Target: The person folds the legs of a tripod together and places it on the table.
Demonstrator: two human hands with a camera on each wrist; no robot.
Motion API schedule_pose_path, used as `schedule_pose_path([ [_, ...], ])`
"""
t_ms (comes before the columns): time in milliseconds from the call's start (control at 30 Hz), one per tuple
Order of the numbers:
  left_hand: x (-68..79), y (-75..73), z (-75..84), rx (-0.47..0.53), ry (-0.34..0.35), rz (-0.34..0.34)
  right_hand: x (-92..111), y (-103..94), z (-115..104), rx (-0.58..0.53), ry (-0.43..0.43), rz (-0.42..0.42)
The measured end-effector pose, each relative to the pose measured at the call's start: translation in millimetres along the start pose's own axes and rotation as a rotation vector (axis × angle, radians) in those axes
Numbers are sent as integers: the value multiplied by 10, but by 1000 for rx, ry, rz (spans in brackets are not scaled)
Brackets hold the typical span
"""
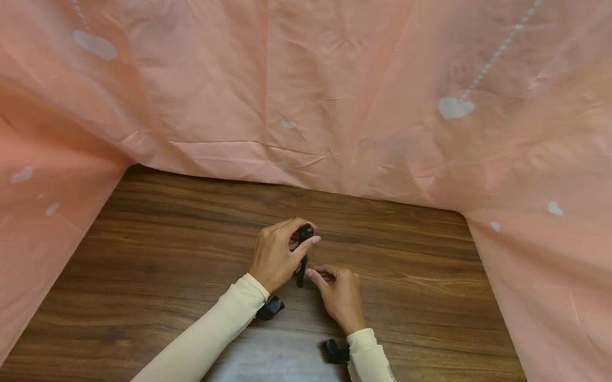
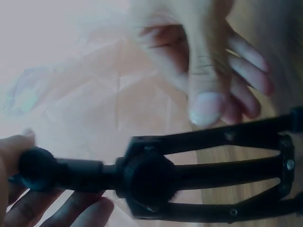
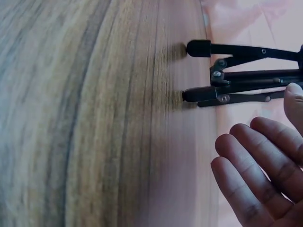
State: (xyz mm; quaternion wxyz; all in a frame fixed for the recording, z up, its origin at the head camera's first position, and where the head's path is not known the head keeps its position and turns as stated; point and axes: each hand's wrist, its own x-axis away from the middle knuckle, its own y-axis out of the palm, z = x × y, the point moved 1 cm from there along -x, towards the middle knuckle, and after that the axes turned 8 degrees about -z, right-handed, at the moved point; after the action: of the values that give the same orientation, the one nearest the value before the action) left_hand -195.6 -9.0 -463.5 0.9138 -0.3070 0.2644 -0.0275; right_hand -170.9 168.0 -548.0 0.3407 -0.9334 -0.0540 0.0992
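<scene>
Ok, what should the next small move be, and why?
I'd probably have the right hand ease one leg of the black mini tripod outward: the legs look only slightly spread, the left hand holds its top end, and the right hand's fingers are straight, close beside the legs.

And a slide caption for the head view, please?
Left hand holds a black tripod, right hand beside its legs.

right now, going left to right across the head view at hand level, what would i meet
Left side of the pink heart-print curtain → left hand → black mini tripod → right hand → right side of the curtain
</scene>
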Motion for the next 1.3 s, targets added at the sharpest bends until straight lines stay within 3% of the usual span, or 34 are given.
schedule_pose_path([
  [233,-81,-104,13,72,17,-192,12,15,56,-7,-8,41],
  [467,-143,-210,39,12,35,-339,9,8,80,-32,-15,55],
  [533,-137,-215,50,-2,20,-334,8,8,87,-40,-24,54],
  [667,-103,-186,59,-52,-17,-228,6,15,98,-51,-35,47],
  [800,-85,-148,57,-84,-3,-160,4,20,89,-64,-37,33],
  [933,-91,-152,36,-9,41,-208,0,37,61,-84,-23,7],
  [1067,-106,-167,-16,105,43,-257,-14,74,20,-100,-21,-40],
  [1300,-111,-172,-81,155,38,-247,-47,124,-39,-86,-27,-39],
])
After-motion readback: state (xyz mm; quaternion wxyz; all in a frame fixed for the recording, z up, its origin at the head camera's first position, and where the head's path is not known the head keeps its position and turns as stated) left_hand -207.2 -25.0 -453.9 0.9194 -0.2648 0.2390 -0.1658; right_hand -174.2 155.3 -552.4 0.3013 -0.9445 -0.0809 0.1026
